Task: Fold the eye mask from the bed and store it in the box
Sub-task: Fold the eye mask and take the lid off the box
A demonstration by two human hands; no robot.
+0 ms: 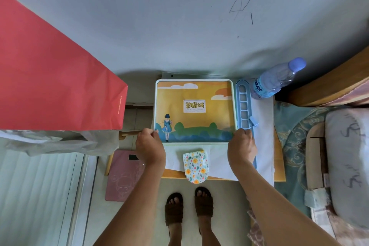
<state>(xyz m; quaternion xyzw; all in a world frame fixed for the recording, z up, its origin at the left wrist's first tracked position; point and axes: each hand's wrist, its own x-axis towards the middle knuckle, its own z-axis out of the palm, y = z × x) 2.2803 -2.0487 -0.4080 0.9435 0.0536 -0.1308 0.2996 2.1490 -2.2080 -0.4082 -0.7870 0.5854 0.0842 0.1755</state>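
The box (pixel 194 94) is flat, with a light green rim and an orange lid picture of a girl in blue. It lies on a small wooden table against the wall. My left hand (pixel 149 146) grips its near left corner and my right hand (pixel 242 145) grips its near right corner. The eye mask (pixel 196 166), white with yellow and blue flowers, lies folded on white paper at the table's front edge, between my two forearms and just in front of the box.
A blue plastic hanger (pixel 244 102) lies along the box's right side. A water bottle (pixel 277 79) stands behind it. A red paper bag (pixel 50 70) fills the left. A pink scale (pixel 121 177) lies on the floor. The bed (pixel 343 156) is at right.
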